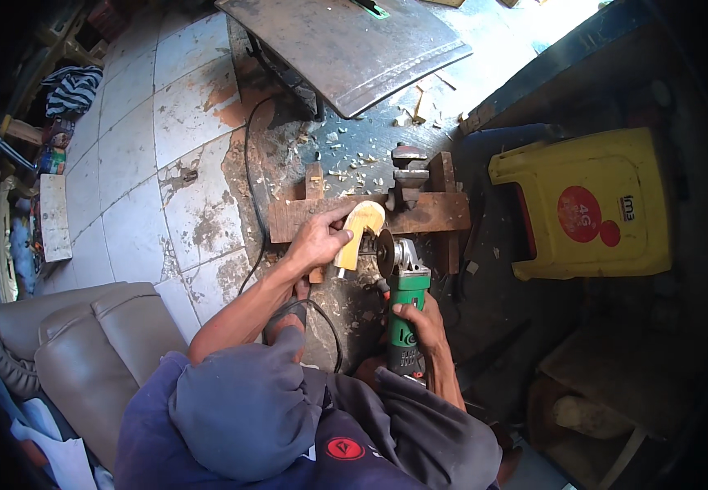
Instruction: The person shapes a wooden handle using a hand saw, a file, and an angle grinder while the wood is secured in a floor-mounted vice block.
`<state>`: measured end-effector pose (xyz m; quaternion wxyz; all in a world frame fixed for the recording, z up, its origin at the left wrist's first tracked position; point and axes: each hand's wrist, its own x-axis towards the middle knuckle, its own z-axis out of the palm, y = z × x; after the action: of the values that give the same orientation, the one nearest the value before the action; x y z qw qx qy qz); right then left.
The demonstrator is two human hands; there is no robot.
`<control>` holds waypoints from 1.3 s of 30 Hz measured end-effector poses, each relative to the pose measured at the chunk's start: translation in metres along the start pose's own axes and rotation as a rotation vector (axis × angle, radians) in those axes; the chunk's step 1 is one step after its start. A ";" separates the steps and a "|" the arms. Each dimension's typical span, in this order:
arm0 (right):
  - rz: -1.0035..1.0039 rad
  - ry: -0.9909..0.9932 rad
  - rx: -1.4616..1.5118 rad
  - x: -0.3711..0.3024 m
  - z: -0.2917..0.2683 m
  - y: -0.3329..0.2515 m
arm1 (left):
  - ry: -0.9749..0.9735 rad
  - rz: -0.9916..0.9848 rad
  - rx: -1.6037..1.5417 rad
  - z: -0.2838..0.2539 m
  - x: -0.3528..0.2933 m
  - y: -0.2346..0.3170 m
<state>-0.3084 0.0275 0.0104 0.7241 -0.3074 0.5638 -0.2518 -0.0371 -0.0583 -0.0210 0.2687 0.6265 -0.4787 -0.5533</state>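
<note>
Left hand (320,243) grips the yellow hooked piece (360,230), left of the green grinder (409,287); right hand (430,321) clasps the green grinder.

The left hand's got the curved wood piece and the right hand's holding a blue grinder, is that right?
Not quite: the grinder is green, not blue, as the head view shows. The right hand does hold it, and the left hand holds the curved wood piece.

Left fingers (343,238) hold a yellow hook-shaped wooden piece (362,221), right fingers (408,313) a green angle grinder (410,288), near the front edge of a brown wooden beam (444,212).
</note>
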 end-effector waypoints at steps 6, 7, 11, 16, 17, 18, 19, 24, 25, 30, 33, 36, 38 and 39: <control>0.012 -0.024 -0.055 -0.004 0.008 -0.009 | 0.030 0.205 0.155 -0.016 0.016 -0.007; 0.012 -0.026 -0.058 -0.004 0.009 -0.010 | 0.035 0.208 0.189 -0.015 0.015 -0.007; 0.017 -0.045 -0.045 -0.004 0.009 -0.013 | 0.021 0.131 0.265 -0.012 0.005 0.004; 0.050 -0.047 -0.049 -0.001 0.010 -0.009 | 0.063 0.137 0.289 -0.009 0.000 0.001; 0.046 -0.050 -0.053 0.000 0.009 -0.008 | 0.057 0.119 0.300 -0.009 0.001 0.004; 0.042 -0.054 -0.057 0.001 0.007 -0.006 | 0.066 0.134 0.301 -0.009 0.002 0.002; 0.039 -0.057 -0.061 0.001 0.006 -0.005 | 0.075 0.150 0.301 -0.008 0.004 -0.001; 0.043 -0.065 -0.044 0.001 0.008 -0.006 | 0.071 0.157 0.267 -0.007 0.011 -0.014; 0.045 -0.065 -0.044 0.001 0.009 -0.006 | 0.075 0.158 0.270 -0.007 0.011 -0.014; 0.042 -0.052 -0.019 0.001 0.009 -0.006 | 0.098 0.164 0.301 -0.008 0.005 -0.003; 0.041 -0.065 -0.017 0.001 0.010 -0.009 | 0.098 0.169 0.312 -0.008 0.006 -0.004; 0.040 -0.079 -0.009 0.002 0.009 -0.008 | 0.093 0.173 0.307 -0.008 0.008 -0.007; 0.044 -0.080 -0.013 0.002 0.009 -0.007 | 0.101 0.183 0.297 -0.007 0.008 -0.009; 0.049 -0.078 -0.022 0.003 0.009 -0.008 | 0.098 0.176 0.296 -0.007 0.009 -0.010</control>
<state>-0.2988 0.0216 0.0161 0.7479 -0.3112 0.5452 -0.2156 -0.0282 -0.0634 -0.0320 0.2441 0.6413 -0.5940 -0.4200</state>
